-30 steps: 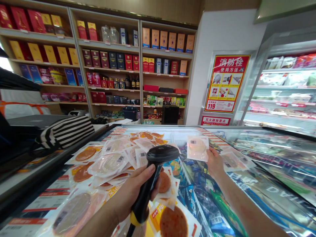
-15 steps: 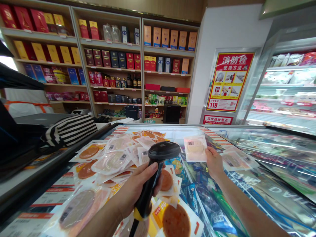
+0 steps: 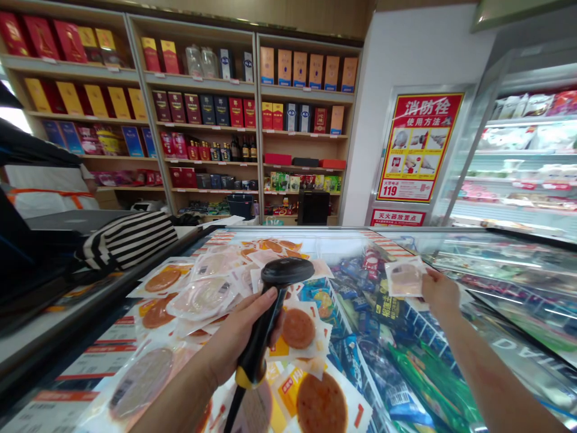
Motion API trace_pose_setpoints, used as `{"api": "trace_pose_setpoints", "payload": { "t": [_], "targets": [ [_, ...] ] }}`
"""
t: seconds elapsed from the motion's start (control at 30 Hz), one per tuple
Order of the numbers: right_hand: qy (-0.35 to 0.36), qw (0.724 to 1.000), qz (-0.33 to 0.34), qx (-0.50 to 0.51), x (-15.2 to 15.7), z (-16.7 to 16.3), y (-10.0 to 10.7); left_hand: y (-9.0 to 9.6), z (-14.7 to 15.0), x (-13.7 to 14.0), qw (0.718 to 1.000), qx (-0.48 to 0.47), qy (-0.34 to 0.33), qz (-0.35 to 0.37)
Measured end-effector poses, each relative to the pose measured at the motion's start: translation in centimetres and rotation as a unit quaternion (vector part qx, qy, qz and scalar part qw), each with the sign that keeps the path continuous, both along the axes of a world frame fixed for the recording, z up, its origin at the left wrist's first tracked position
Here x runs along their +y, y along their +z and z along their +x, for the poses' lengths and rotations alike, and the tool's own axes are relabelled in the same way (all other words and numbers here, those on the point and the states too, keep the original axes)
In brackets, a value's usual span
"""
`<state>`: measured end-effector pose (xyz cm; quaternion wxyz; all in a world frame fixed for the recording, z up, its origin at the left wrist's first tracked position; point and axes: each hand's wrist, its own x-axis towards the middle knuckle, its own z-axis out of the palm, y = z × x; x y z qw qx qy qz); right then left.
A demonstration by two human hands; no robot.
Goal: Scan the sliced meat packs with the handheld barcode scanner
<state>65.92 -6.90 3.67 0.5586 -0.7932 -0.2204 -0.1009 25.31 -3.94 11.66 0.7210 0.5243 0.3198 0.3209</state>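
Observation:
My left hand [image 3: 250, 328] is wrapped round the handle of a black barcode scanner [image 3: 287, 270] with a yellow band near its cable. The scanner is upright above the flat, clear-and-white packets of round meat slices [image 3: 298, 328] heaped in the chest freezer. Out to the right, my right hand [image 3: 442, 294] pinches the edge of one such packet [image 3: 404, 276], its pale back with a label towards me. That packet hangs over the freezer's right side, where several similar packets lie partly hidden behind my hand.
A white wire divider [image 3: 349, 325] separates the meat packets from blue and green bags [image 3: 433, 373]. Sliding glass [image 3: 509, 276] covers the right side. A striped bag [image 3: 130, 240] rests on the left counter. Shelves of boxes [image 3: 205, 111] stand behind, beside a red fire-hydrant sign [image 3: 419, 147].
My right hand has carried the meat packet to the right, away from the scanner. My left hand and the scanner have shifted slightly left.

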Motion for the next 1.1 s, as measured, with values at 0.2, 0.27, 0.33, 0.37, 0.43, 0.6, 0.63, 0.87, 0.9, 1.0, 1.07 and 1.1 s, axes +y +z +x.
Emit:
{"api": "trace_pose_setpoints", "payload": {
  "t": [0.2,0.27,0.33,0.37,0.43,0.6,0.63,0.87,0.9,1.0,1.07,1.1],
  "targets": [
    [-0.003,0.981,-0.101,-0.167,-0.6,-4.4,4.1,-0.1,-1.0,1.3,1.0,-0.002,-0.004,-0.013],
    [0.2,0.955,-0.155,-0.158,-0.9,-9.9,5.0,0.0,-1.2,1.4,1.0,-0.008,0.007,-0.026],
    [0.409,0.866,-0.214,-0.194,-2.1,-15.8,4.5,0.3,-1.3,1.3,0.999,-0.012,0.024,-0.036],
    [0.498,0.799,-0.242,-0.235,-2.9,-18.4,3.8,0.4,-1.3,1.3,0.999,-0.013,0.03,-0.036],
    [0.603,0.686,-0.292,-0.282,-4.6,-22.1,2.1,0.6,-1.2,1.2,0.999,-0.011,0.028,-0.033],
    [0.589,0.674,-0.324,-0.306,-4.1,-22.7,0.4,0.3,-1.0,1.2,0.999,-0.021,0.014,-0.02],
    [0.572,0.689,-0.32,-0.309,-3.1,-22.0,0.7,0.2,-1.0,1.2,0.999,-0.026,0.016,-0.018],
    [0.458,0.796,-0.278,-0.281,1.9,-16.4,0.8,0.5,-1.0,0.7,0.999,-0.042,0.016,-0.011],
    [0.427,0.817,-0.287,-0.262,1.9,-15.8,0.5,0.6,-1.0,0.6,0.999,-0.042,0.015,-0.01],
    [0.355,0.851,-0.319,-0.217,1.2,-14.9,0.1,0.6,-0.9,0.4,0.999,-0.052,-0.006,0.006],
    [0.351,0.854,-0.323,-0.208,1.0,-15.0,0.2,0.5,-0.8,0.2,0.998,-0.054,-0.022,0.018],
    [0.356,0.855,-0.318,-0.201,1.0,-15.2,0.4,0.4,-0.7,0.2,0.998,-0.05,-0.023,0.022]
  ]
}}
